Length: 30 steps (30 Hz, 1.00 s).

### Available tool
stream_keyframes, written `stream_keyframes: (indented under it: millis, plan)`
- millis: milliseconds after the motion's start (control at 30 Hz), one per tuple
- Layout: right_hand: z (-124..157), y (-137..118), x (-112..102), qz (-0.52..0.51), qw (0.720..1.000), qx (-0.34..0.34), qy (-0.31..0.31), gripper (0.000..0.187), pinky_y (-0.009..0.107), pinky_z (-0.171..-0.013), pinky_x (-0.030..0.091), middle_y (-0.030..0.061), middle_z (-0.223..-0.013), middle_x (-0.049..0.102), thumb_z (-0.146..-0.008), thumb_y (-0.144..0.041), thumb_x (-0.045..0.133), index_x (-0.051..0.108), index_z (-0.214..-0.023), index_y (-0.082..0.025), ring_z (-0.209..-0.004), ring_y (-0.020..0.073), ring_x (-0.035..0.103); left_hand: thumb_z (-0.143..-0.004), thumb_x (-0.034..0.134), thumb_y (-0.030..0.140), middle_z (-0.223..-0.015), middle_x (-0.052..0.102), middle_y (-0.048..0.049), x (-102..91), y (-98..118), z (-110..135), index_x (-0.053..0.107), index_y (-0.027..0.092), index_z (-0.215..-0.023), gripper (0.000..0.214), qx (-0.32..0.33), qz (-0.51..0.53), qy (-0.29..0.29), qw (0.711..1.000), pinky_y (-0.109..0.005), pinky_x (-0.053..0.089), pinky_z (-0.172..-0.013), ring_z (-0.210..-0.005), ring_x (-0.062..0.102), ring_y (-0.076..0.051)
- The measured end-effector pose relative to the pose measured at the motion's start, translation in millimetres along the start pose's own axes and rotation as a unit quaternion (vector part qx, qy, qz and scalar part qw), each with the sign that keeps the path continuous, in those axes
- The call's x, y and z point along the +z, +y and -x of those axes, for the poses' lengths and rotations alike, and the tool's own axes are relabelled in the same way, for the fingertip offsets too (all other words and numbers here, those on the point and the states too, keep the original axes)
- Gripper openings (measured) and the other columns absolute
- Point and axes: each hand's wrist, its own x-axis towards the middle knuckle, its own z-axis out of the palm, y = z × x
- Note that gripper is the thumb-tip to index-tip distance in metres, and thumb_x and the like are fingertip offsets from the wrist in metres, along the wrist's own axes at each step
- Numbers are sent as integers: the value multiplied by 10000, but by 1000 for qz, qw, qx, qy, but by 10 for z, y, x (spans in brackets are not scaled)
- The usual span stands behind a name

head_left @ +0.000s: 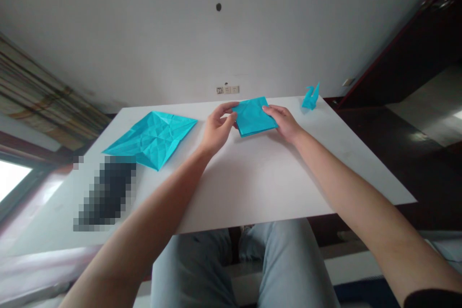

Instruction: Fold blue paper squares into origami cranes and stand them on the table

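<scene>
A folded square of turquoise origami paper (252, 116) lies on the white table (252, 187), several layers thick. My left hand (218, 127) grips its left corner between thumb and fingers. My right hand (283, 122) holds its right edge, with the fingers lying over the paper. To the left lies a large creased sheet of the same turquoise paper (153, 138), partly unfolded into a diamond and apart from both hands. A small turquoise origami crane (310, 97) stands near the far right edge of the table.
A pixelated dark object (108, 192) lies at the table's near left, beside my left forearm. My light blue jeans (202, 269) show below the near edge. A wall socket panel (227, 89) sits beyond the far edge, and a striped curtain (39, 96) hangs at the left.
</scene>
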Motion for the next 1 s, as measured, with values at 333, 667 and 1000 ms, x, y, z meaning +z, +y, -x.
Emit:
stream_keyframes:
  millis: [333, 667, 1000]
  plan:
    - [-5, 42, -11, -38, 998, 30, -38, 515, 342, -786, 582, 36, -875, 808, -787, -706, 1020, 855, -857, -223, -786, 199, 696, -1018, 710, 439, -1027, 793, -80, -9, -28, 5, 792, 213, -1404, 454, -21, 6, -8, 1000, -327, 665, -799, -881, 748, -211]
    - [23, -4, 11, -55, 997, 43, -43, 529, 383, -886, 632, 75, -998, 873, -759, -712, 1033, 894, -929, -230, -896, 248, 777, -1007, 703, 538, -969, 763, -55, -4, 29, -1, 782, 188, -1389, 524, -50, 25, -15, 998, -323, 666, -754, -767, 745, -181]
    - [25, 0, 13, -53, 994, 59, -69, 547, 356, -847, 624, 45, -975, 871, -734, -727, 1054, 893, -935, -245, -846, 215, 759, -974, 791, 430, -1185, 838, -98, 8, -45, 16, 709, 221, -1484, 557, -37, 37, -22, 998, -311, 681, -850, -978, 800, -198]
